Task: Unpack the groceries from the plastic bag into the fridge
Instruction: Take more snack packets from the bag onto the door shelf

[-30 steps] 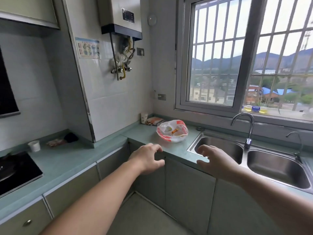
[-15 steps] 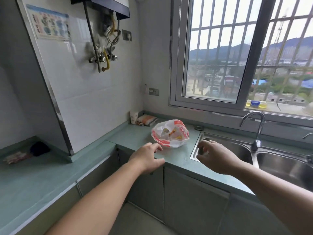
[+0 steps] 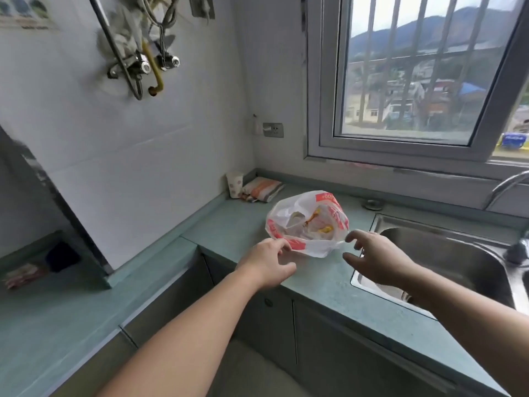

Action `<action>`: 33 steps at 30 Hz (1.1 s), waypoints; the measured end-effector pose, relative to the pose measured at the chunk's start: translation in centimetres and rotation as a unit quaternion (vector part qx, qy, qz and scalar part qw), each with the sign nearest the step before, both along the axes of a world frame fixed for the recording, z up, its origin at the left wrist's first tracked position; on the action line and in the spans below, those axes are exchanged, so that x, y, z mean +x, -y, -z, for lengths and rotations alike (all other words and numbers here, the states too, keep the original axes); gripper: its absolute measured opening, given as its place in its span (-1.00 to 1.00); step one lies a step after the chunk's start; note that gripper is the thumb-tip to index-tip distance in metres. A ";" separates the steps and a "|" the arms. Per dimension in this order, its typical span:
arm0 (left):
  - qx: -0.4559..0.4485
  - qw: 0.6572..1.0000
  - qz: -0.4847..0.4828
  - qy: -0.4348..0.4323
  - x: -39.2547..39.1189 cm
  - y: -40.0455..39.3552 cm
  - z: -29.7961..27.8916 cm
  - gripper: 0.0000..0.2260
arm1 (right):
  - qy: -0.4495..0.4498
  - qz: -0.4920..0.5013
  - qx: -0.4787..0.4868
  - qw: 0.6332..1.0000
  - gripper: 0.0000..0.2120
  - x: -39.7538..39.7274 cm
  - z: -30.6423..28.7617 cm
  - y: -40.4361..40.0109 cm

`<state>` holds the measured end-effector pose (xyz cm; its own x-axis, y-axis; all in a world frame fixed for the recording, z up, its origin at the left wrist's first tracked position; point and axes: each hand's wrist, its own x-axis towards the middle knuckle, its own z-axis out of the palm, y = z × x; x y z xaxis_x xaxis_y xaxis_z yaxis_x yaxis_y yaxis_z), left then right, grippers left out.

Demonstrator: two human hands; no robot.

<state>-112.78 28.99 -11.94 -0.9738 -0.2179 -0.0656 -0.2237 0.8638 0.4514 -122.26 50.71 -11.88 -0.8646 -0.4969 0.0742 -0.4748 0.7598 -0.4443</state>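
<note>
Nearest the camera, two bare forearms reach over the front edge of the green bench [image 3: 329, 287] toward the plastic bag [image 3: 307, 222], which serves here as the landmark. The left hand [image 3: 267, 265] sits at the bag's near-left rim, fingertips at the red-printed edge; contact looks likely, but whether it is pinching the film I cannot tell. The right hand [image 3: 378, 260] hangs just off the bag's near-right corner, fingers spread and loosely curled, holding nothing.

The bag rests on the bench, mouth gaping upward, with pale and yellow wrapped items showing inside. Thin film of this kind should be light, limp and slippery, and it will sag around whatever it holds, so the rim or handles are probably the place to take hold, gathered from both sides so the contents do not spill.

To the right of the bag the steel sink [image 3: 446, 253] drops away just beside it, an edge worth minding if the bag slides. Left of the bag the bench runs open toward the tiled wall corner. Behind the bag stand a paper cup [image 3: 235, 184] and a flat orange packet [image 3: 263, 189], and further right a sink plug [image 3: 372, 204]. The fridge is not in view.
</note>
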 end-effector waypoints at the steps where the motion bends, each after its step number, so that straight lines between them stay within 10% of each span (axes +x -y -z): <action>1: 0.002 1.000 0.000 0.004 -1.1 0.3 0.2 -0.63 | 0.008 0.001 -0.003 1.000 -0.69 -1.2 0.3 0.4; 19: 0.062 0.993 0.090 0.046 -24.6 7.5 7.6 -0.50 | 0.061 0.081 0.041 0.994 -0.68 -18.0 4.7 8.9; 33: 0.084 0.986 0.081 0.121 -28.8 6.5 15.8 -0.62 | 0.165 0.049 -0.006 0.985 -0.73 -24.3 14.6 13.0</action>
<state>-141.55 22.53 -27.75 -0.9463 -0.0269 -0.3221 -0.2075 0.8146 0.5416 -146.54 37.72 -26.46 -0.8863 -0.4107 -0.2139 -0.2276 0.7886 -0.5712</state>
